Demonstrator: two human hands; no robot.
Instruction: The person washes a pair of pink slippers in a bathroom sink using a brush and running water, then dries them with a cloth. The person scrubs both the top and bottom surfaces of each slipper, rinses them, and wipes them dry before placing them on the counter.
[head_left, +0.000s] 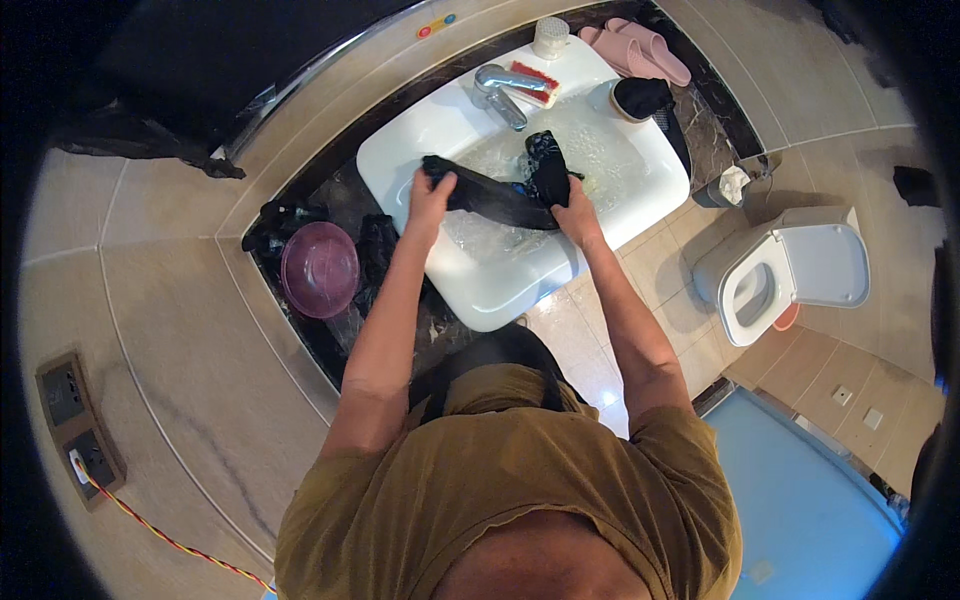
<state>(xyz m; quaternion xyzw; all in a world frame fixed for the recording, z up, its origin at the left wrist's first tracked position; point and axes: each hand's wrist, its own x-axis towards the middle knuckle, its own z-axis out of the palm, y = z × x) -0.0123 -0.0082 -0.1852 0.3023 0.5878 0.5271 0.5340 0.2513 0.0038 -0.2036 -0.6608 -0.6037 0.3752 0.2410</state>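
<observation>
One left grip (429, 203), one right grip (577, 215), both pinching limp black cloth (492, 199), glossy rounded white sink (486, 300)

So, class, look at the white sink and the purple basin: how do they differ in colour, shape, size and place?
The sink is white, the basin purple. The sink is a rounded rectangle; the basin is round. The sink looks much larger than the basin. Dark cloth is held over the sink, while the basin stands to its left. Both are open-topped.

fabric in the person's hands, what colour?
Black. The fabric shows best in the head view, the only one.
</observation>
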